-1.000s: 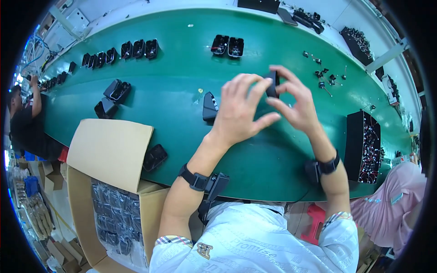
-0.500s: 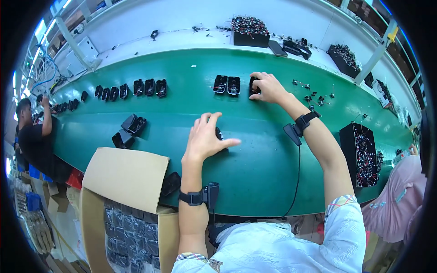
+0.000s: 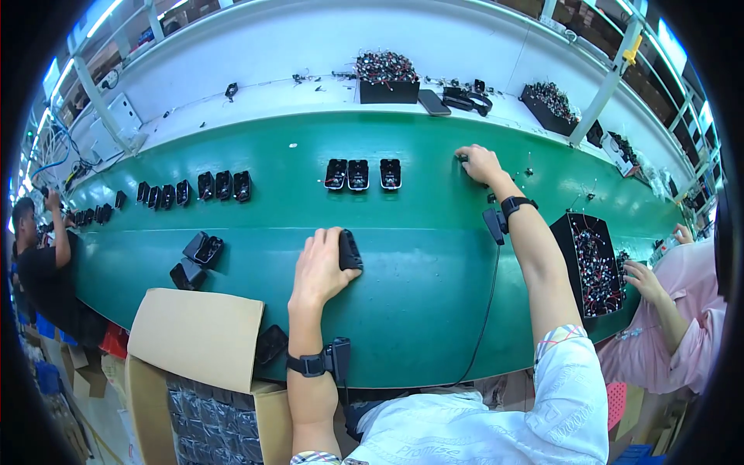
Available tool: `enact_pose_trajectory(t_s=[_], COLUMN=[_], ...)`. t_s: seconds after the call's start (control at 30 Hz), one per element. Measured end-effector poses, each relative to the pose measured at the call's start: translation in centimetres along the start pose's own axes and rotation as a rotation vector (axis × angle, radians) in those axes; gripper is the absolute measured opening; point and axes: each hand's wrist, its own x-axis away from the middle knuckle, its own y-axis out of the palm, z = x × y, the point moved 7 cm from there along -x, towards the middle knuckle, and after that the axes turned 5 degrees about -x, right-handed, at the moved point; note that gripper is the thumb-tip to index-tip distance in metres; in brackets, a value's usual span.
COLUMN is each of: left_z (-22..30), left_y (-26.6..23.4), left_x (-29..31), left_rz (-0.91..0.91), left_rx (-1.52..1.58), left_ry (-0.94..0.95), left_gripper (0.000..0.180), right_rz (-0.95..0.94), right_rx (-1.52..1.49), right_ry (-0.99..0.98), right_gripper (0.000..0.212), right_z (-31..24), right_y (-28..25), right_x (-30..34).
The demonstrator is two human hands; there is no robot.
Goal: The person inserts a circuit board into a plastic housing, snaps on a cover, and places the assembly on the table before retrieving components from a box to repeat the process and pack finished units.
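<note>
My left hand (image 3: pixel 318 267) is closed around the side of a black plastic housing (image 3: pixel 350 249) above the near half of the green table (image 3: pixel 418 310). Farther off to the right, my right hand (image 3: pixel 483 165) pinches a small dark part (image 3: pixel 463 159) at its fingertips; its exact kind is too small to make out. A few small wired parts (image 3: pixel 529 172) lie by that hand, some hidden behind it. Between the hands and farther back stand three open black housings, a left one (image 3: pixel 335 175), a middle one (image 3: pixel 358 175) and a right one (image 3: pixel 390 175).
More black housings (image 3: pixel 223 186) line the table's left. An open carton (image 3: pixel 195 333) with bagged black pieces stands near left. A black box of wired parts (image 3: pixel 570 256) sits at right, beside a person in pink (image 3: pixel 659 318). Another person (image 3: pixel 46 263) works far left.
My right hand has let go of the rightmost standing housing and moved right to the small parts. My left hand's spread fingers have closed on a housing. The whole view has shifted.
</note>
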Motion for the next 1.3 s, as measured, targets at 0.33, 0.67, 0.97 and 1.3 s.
enact_pose_trajectory(t_s=[0.33, 0.67, 0.97, 1.3], left_z=[3.8, 6.0, 6.4, 7.2], left_y=[3.7, 3.0, 3.2, 4.2], left_x=[-1.1, -1.5, -1.0, -0.2], left_rz=[0.058, 0.12, 0.011, -0.46], left_rx=[0.343, 0.873, 1.058, 1.793], left_ry=[0.198, 0.336, 0.39, 0.326], left_gripper=[0.076, 0.079, 0.087, 0.069], right_rz=[0.086, 0.152, 0.257, 0.21], right_rx=[-0.812, -1.183, -1.055, -1.256], right_ry=[-0.189, -0.336, -0.421, -0.46], right_gripper=[0.011, 0.012, 0.015, 0.017], right_z=[-12.1, -19.5, -19.8, -19.9], right_y=[-7.0, -11.8, -13.0, -13.5], right_x=[8.2, 17.8, 18.2, 18.5])
